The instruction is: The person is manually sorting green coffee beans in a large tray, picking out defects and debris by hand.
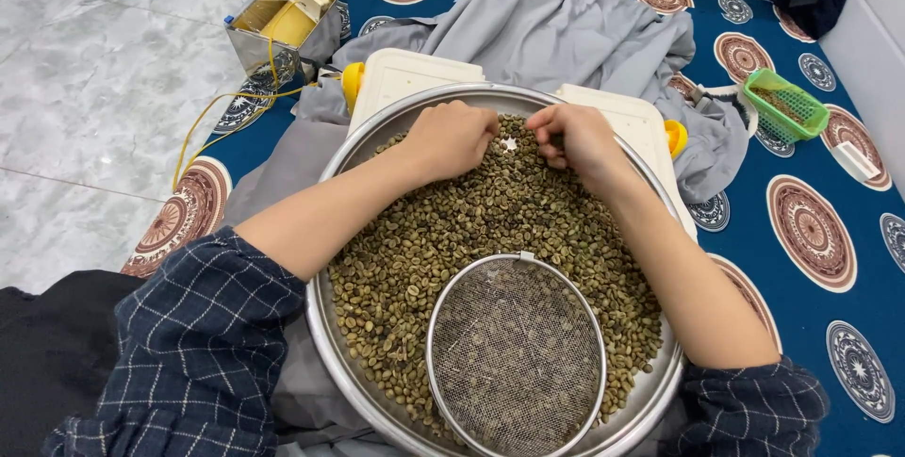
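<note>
A wide round metal tray [332,363] holds a thick layer of green coffee beans [471,221]. A round wire-mesh sieve [516,353] lies on the beans at the near side. My left hand [452,137] rests knuckles-up on the beans at the far rim, fingers curled down into them. My right hand [575,137] is close beside it, fingers also bent into the beans. A small bare spot of tray shows between the two hands. What the fingertips pinch is hidden.
Under the tray sit two white plastic boxes [405,75] with yellow knobs, on grey cloth [556,24]. A metal tin [273,24] with a yellow cord stands far left, a green basket [787,104] far right. Blue patterned mat, marble floor at left.
</note>
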